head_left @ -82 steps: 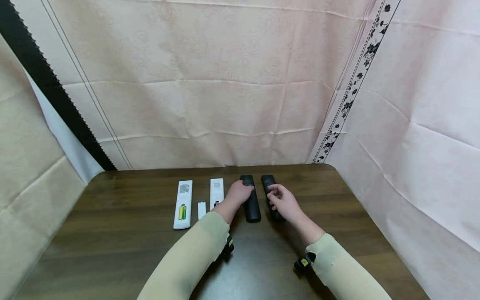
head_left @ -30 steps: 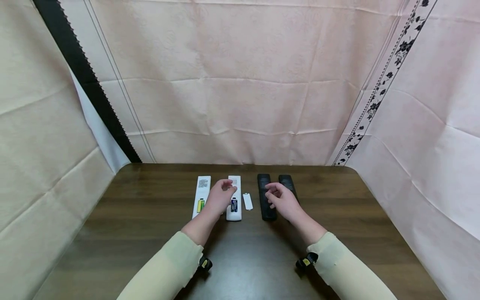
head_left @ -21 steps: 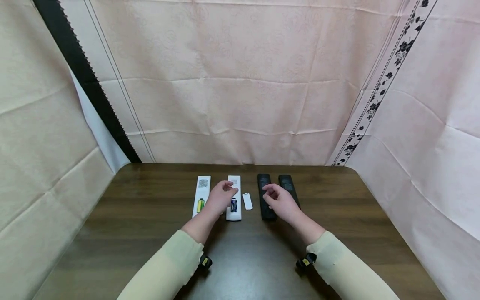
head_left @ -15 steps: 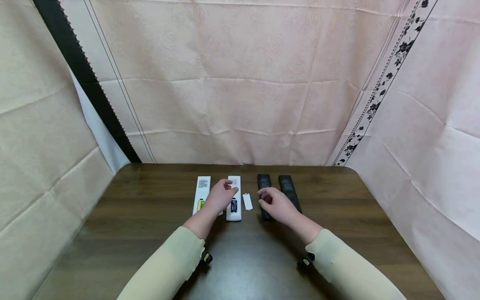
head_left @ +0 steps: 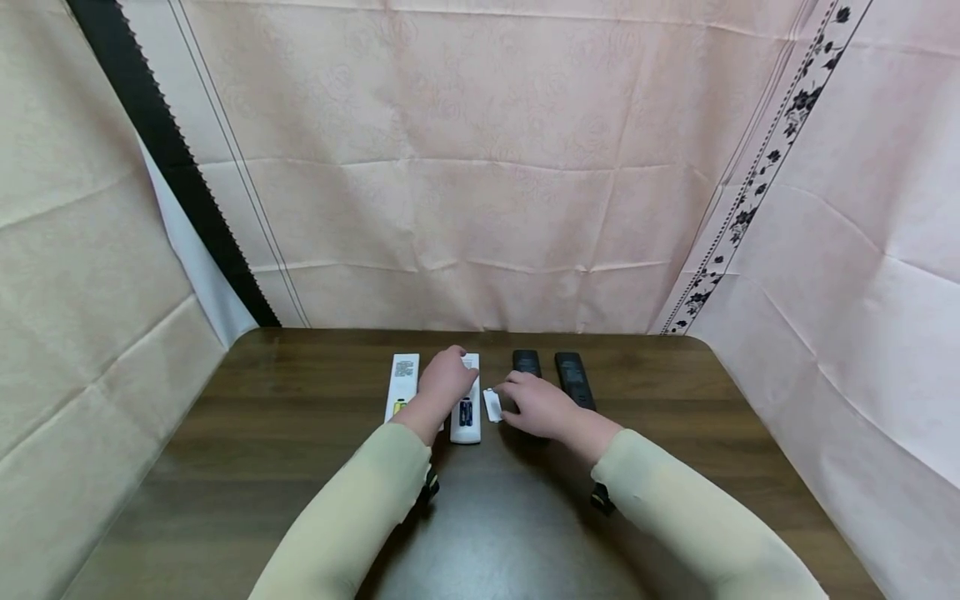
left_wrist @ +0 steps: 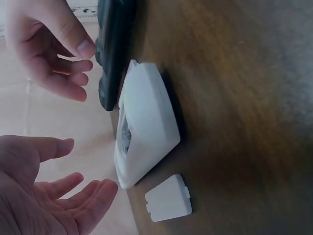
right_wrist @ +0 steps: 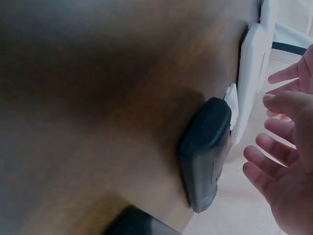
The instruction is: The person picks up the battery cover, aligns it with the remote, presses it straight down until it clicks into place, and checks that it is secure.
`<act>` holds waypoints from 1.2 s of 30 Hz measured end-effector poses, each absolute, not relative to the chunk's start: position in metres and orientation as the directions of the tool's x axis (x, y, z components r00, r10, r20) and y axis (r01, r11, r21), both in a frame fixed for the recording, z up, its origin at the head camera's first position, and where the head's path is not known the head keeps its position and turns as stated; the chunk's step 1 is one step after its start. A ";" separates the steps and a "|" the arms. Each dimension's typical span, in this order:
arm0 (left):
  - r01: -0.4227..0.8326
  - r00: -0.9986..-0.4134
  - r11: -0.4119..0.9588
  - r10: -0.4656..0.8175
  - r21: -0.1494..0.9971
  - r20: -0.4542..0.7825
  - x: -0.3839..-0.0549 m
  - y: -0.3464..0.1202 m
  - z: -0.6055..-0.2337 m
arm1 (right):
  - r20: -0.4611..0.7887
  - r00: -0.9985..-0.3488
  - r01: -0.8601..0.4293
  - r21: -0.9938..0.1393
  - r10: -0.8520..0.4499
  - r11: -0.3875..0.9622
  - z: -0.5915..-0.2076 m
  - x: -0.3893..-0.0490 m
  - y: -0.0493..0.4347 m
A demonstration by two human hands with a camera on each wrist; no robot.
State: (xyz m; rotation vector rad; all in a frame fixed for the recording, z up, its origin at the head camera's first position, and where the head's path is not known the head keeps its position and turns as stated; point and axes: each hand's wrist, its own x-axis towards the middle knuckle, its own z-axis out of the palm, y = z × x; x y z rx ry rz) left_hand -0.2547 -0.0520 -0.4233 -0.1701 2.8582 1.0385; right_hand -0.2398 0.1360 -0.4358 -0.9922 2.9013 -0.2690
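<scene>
My left hand (head_left: 447, 379) hovers over the far part of a white remote control (head_left: 466, 421) that lies back up, its battery bay bare with dark batteries in it. The fingers (left_wrist: 93, 203) are loosely bent beside that remote; whether a fingertip touches it I cannot tell. To the right, my right hand (head_left: 542, 406) reaches over a black remote (head_left: 527, 362) towards a white battery cover (head_left: 492, 407). In the right wrist view its fingers (right_wrist: 264, 166) are spread and relaxed, with nothing in them. The cover lies flat between the white and black remotes.
A second white remote (head_left: 403, 375) with yellow-green batteries showing lies at left, partly behind my left arm. Another battery cover (left_wrist: 168, 199) lies between the white remotes. A second black remote (head_left: 574, 379) is at right. Pale cloth (head_left: 450, 208) hangs behind the wooden table (head_left: 225, 467).
My left hand has gone left from the black remote to the white one. My right hand has shifted left from the black remotes towards the white cover. The head view has turned a little.
</scene>
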 end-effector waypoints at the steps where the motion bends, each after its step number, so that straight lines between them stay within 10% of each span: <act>1: -0.141 -0.989 0.765 -0.076 0.629 -0.129 -0.256 -0.052 -0.424 | -0.012 -0.783 -0.611 -0.170 -0.622 0.773 -0.436 -0.242 0.135; 36: -0.161 -0.977 0.887 -0.080 0.433 -0.200 -0.278 -0.035 -0.435 | -0.201 -0.805 -0.565 -0.028 -0.558 0.825 -0.442 -0.273 0.108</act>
